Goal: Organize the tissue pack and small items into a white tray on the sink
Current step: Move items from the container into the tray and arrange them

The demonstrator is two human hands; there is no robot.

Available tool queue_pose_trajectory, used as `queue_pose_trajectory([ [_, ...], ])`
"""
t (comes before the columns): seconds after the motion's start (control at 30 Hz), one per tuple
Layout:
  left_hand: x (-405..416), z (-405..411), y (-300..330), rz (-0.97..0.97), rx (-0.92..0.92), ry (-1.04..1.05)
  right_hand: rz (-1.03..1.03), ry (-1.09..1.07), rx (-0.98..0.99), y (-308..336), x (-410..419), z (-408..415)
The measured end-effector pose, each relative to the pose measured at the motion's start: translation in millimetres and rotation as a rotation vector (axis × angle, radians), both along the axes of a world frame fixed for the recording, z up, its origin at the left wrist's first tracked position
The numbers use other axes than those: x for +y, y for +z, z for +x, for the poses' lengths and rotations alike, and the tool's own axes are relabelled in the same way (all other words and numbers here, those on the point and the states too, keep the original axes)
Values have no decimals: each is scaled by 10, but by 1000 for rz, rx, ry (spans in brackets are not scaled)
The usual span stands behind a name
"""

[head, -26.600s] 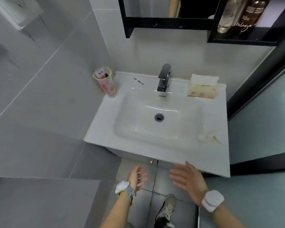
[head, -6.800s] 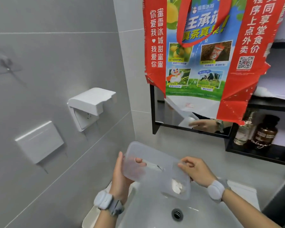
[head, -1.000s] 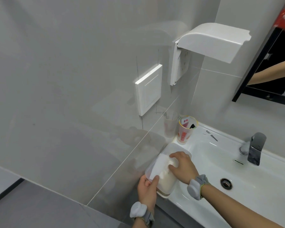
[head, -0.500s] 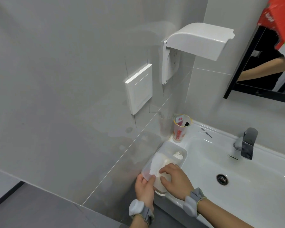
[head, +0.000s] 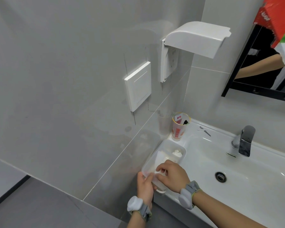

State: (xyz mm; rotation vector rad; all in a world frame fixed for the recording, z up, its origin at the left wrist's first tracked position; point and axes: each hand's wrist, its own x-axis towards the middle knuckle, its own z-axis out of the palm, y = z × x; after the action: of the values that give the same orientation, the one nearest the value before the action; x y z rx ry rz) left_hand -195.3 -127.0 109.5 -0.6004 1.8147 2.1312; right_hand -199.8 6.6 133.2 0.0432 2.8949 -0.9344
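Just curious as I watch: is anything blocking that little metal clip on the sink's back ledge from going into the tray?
Between the metal clip and the tray stands only the printed cup, at the ledge corner, easily passed.

Showing here are one white sink point(head: 262, 181) with one chrome faucet point(head: 244, 140) and one drain point(head: 220, 176). One translucent tray point(head: 171, 144) is sitting on its left rim, one printed cup point(head: 179, 129) behind it. Two hands, the left hand point(head: 145, 186) and the right hand point(head: 173, 176), are each wearing one wristband. Two white wall fittings are hanging above: one switch plate point(head: 138, 86) and one covered socket point(head: 196, 37).
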Motion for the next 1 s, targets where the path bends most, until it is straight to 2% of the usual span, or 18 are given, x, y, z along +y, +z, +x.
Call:
queue_pose_trajectory([
  [0.23, -26, 21, 10, 1, -15, -25, 109, 22, 25, 32, -48, -16],
  [0.47, 1, 19, 80, 92, -35, 13, -214, -303, -31, -42, -23, 115],
  [0.57, -2, 30, 74, 84, -41, 5, -286, -356, -58, -14, 3, 123],
  [0.63, -2, 29, 60, 67, -40, 2, -256, -327, -41, 37, 0, 81],
  [0.8, -12, 34, 58, 78, -36, -5, 57, -129, -78, 123, -59, -95],
  [0.9, -19, 36, 87, 88, -38, -2, 74, -122, -96, 140, -64, -131],
  [1.0, -32, 42, 115, 97, -42, 7, -29, -217, -101, 140, -33, -86],
])
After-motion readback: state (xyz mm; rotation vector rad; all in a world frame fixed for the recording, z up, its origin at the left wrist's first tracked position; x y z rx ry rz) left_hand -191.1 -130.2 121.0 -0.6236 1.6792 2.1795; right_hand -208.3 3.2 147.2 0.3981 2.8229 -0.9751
